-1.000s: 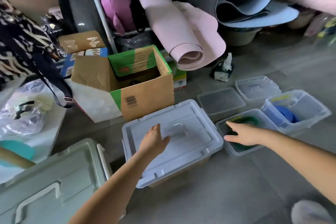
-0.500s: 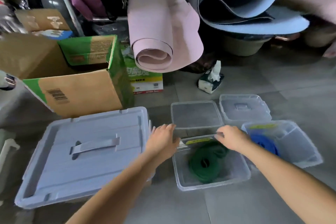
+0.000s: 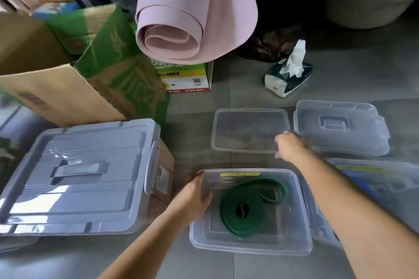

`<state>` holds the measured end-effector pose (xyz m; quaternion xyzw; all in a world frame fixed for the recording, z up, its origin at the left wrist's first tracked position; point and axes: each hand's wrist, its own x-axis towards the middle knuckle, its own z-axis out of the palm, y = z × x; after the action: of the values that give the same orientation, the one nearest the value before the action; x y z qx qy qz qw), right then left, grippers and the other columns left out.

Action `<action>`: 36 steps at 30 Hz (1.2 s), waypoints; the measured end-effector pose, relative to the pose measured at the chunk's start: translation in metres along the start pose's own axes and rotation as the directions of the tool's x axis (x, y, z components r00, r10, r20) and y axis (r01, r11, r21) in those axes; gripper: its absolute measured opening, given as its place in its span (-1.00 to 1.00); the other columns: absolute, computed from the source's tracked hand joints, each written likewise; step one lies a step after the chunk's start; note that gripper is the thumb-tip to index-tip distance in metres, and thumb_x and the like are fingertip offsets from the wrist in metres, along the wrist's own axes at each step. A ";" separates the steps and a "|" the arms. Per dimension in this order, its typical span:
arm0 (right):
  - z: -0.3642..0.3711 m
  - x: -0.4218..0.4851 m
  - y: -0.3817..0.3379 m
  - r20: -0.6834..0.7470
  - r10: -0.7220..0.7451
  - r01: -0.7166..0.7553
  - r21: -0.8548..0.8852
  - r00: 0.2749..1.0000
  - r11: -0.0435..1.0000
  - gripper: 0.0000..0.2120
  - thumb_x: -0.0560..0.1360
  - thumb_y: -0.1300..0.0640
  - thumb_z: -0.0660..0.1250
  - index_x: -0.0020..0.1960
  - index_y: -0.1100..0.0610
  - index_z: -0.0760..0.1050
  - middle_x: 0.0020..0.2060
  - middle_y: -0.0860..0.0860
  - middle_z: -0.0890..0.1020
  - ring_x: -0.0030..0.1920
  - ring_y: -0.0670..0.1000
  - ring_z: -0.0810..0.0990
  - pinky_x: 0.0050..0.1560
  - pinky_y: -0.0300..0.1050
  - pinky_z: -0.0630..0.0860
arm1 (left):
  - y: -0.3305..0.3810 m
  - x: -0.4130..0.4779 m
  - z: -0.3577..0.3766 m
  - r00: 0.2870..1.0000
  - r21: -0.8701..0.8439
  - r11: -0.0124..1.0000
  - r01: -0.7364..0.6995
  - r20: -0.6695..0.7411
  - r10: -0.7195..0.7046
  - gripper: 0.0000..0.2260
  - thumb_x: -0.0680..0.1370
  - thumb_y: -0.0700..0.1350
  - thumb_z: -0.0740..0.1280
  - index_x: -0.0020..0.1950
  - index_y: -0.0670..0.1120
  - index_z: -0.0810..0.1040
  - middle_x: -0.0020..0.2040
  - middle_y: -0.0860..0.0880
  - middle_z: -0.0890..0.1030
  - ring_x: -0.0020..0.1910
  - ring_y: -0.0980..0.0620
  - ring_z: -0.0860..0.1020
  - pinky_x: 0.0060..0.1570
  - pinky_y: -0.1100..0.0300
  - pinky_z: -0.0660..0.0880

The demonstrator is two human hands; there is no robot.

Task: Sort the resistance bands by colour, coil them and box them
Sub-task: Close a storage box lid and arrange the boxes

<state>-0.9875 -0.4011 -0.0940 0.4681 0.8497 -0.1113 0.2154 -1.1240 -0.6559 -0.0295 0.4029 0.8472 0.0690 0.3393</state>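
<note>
A green resistance band [image 3: 247, 210] lies coiled inside a clear plastic box [image 3: 249, 249] on the floor in front of me. My left hand [image 3: 192, 198] grips the box's left wall, with the thumb over the rim. My right hand [image 3: 291, 147] is past the box, at the near right corner of a flat clear lid [image 3: 244, 129]. Its fingers curl down onto the lid's edge. The hand is blurred, so a grip on the lid cannot be made out. At the right edge stands a second clear box [image 3: 383, 179] with something blue in it, also blurred.
A handled clear lid [image 3: 340, 127] lies right of the flat one. A big grey lidded bin [image 3: 79, 176] stands at the left, with an open cardboard box [image 3: 56, 88] behind it. Beyond are a rolled pink mat [image 3: 188, 18], a tissue pack [image 3: 288, 75] and a small green-and-white carton [image 3: 188, 79].
My right hand left the green band box's far rim and went forward to the flat lid. My left hand shifted onto the box's left wall. The view came closer and lower.
</note>
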 end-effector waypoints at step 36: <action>0.035 -0.150 -0.022 -0.108 0.230 -0.069 0.760 0.967 0.646 -0.42 0.61 0.08 0.13 0.53 0.19 -0.02 0.52 0.10 0.09 0.50 0.09 0.11 0.42 -0.06 0.13 | -0.018 0.013 0.024 0.934 -0.604 0.792 -0.090 -0.326 -0.143 -0.73 0.61 -0.04 0.22 0.27 -0.12 0.42 0.17 -0.01 0.49 0.14 0.01 0.44 0.21 0.19 0.34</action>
<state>-0.9264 -0.5382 -0.0545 0.5924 0.7027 -0.3874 -0.0727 -1.1258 -0.6619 -0.0613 0.2404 0.8321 0.4049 0.2932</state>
